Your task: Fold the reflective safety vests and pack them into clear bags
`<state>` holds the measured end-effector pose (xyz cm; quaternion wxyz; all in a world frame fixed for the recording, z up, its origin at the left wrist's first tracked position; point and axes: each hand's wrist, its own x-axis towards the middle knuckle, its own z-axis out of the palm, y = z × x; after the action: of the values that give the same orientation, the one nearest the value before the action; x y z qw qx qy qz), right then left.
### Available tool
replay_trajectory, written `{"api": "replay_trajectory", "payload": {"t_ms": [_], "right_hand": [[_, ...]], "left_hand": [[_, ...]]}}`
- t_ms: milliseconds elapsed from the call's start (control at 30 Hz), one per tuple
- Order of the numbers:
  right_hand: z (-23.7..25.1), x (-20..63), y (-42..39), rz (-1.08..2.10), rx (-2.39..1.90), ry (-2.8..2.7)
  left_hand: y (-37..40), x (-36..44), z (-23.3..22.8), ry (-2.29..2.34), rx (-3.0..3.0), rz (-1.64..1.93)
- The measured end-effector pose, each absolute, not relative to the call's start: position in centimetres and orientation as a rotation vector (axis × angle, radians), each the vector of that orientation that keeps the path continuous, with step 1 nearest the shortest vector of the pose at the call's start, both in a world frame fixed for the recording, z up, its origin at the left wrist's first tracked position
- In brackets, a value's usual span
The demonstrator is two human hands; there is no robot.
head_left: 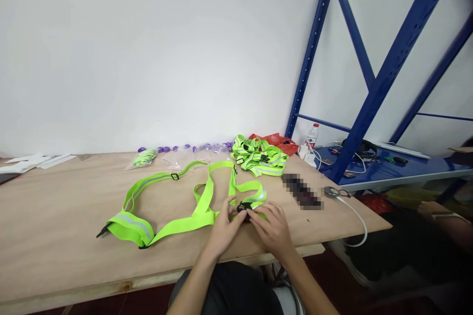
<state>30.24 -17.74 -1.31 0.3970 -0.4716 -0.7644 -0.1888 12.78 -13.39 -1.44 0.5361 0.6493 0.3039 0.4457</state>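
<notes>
Both hands — left hand (224, 226), right hand (272, 229) — pinch a black buckle (244, 208) on the green reflective strap (173, 206) near the table's (55, 236) front edge.

Wooden table (66, 236) against a white wall, seen from above the hands. Left hand (224, 226) and right hand (272, 229) side by side near the front edge, fingers (254, 215) pinched on a black buckle (244, 207) of a neon-green reflective strap (166, 206) spread in loops across the table. Behind it, a heap of like straps (260, 156), a red bag (277, 141), clear bags with purple pieces (185, 151) and a bagged strap (143, 158). White papers (33, 161) at far left. To the right, a round device with white cable (334, 193), a water bottle (312, 136) and a blue shelf frame (388, 69). Another person's arm (443, 219) at the right edge.
</notes>
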Motion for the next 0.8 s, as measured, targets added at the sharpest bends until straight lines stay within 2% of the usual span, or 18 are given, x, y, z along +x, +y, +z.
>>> {"api": "replay_trajectory", "payload": {"t_ms": [133,300,433,667,800], "right_hand": [[-1.4,30.1,-17.6,-0.259,-1.145,-2.053],[-2.4,31.7,-16.9,0.066,-1.333,-1.683],[-2.8,32.0,-16.2,0.398,-1.453,-1.6],[-1.7,31.7,-16.0,0.547,-1.395,-1.518],[-1.2,32.1,-16.1,0.665,-1.29,-1.337]], "left_hand": [[-12.3,12.7,-2.4,0.789,1.453,1.157],[-12.0,12.3,-2.6,0.74,1.201,1.303],[-12.1,11.8,-1.8,0.755,1.104,1.271],[-12.6,11.5,-1.0,0.636,0.951,1.191],[-12.3,11.4,-1.2,0.689,1.044,1.261]]}}
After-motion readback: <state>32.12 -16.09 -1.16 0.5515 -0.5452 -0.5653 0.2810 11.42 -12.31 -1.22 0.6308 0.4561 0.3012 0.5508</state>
